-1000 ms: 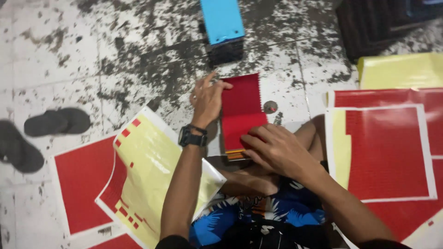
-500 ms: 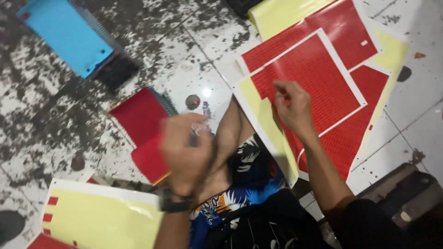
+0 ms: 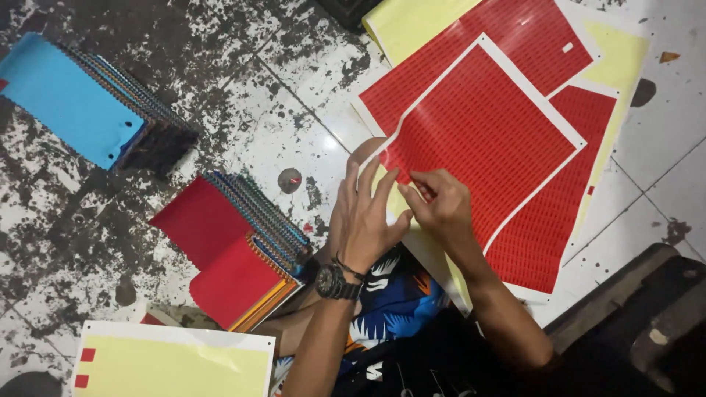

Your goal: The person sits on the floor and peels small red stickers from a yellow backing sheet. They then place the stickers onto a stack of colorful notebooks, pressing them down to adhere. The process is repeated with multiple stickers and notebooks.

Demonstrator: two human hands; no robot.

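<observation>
A large red sticker sheet (image 3: 478, 132) with a white border lies on the floor over my knee, on top of other red and yellow sheets. My left hand (image 3: 365, 213), with a black wristwatch, rests flat on the sheet's near corner, fingers spread. My right hand (image 3: 441, 209) pinches at the sheet's edge right beside the left fingertips, thumb and forefinger closed on a small red sticker. A stack of spiral notebooks with red covers (image 3: 232, 250) lies to the left of my left arm.
A second stack of notebooks with a blue cover (image 3: 70, 103) sits at the far left on the speckled tile floor (image 3: 243, 88). A mostly yellow backing sheet (image 3: 176, 364) lies at the bottom left. A dark object (image 3: 632, 316) stands at the bottom right.
The view swung from the red notebooks to the sticker sheets. My left hand left the notebook and came onto the red sheet; my right hand drew back to pinch at the sheet's near corner.
</observation>
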